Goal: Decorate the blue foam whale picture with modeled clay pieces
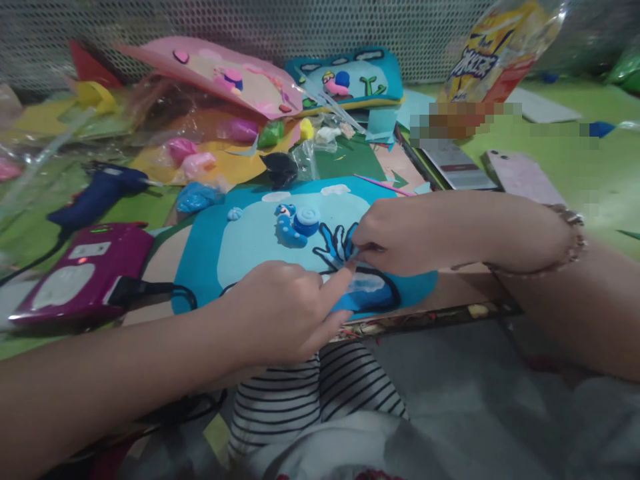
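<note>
Blue clay picture point(250, 250) lies on the green table point(600, 177) in the head view, right in front of the person, with both hands over its near right part. On it, a clay snail point(287, 230) sits left of a dark-outlined blue plant point(333, 245), two white clouds point(335, 190) lie along the far edge, and a black-edged blue mound point(373, 293) fills the near right corner.

The left hand point(285, 310) comes in palm down from the left, its index finger stretched toward the base of the plant and its thumb apart from it, nearer the body. The right hand point(405, 233), with a bracelet point(575, 240) at its wrist, bends over the plant. Its thumb and forefinger are close together there, beside the left fingertip; whether they pinch anything cannot be told.

Left of the picture stand a purple box point(85, 273) with a plugged-in cable and a dark blue glue gun point(103, 190). Beyond it lie wrapped blue clay point(200, 197) and a thin pink stick point(383, 185). A phone point(523, 173) lies past the right forearm.
</note>
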Motion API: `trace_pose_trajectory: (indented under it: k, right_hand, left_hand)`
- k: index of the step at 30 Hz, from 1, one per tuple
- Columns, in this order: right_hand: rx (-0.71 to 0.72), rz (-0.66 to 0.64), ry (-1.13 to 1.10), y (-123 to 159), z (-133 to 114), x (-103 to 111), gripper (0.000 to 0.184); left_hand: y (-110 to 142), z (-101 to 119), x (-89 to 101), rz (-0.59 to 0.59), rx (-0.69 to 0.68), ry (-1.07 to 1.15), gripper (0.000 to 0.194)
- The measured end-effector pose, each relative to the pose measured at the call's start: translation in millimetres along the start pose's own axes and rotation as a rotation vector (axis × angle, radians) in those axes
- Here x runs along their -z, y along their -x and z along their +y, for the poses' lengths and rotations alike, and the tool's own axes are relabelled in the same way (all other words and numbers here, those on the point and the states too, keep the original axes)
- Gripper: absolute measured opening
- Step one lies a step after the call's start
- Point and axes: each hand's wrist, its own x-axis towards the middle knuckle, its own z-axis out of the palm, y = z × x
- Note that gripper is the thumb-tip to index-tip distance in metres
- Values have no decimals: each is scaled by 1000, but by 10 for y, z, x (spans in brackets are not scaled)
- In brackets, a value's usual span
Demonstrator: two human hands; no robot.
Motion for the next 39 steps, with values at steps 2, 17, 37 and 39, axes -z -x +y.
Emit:
trace_pose_trajectory:
  k: [2, 17, 37, 39]
  right_hand:
    - [34, -56, 68, 0, 23, 34, 19]
    - [-38, 17, -48, -39, 147, 108, 29]
    - [-30, -59, -105, -60, 181, 76, 27]
    - [-5, -47, -98, -57, 175, 77, 26]
  left_hand:
    - [-10, 16, 11, -34, 5, -7, 51]
    - [-2, 17, 11, -32, 39, 25, 51]
    - [46, -31, -104, 93, 128, 131, 44]
    - [47, -30, -107, 99, 123, 146, 43]
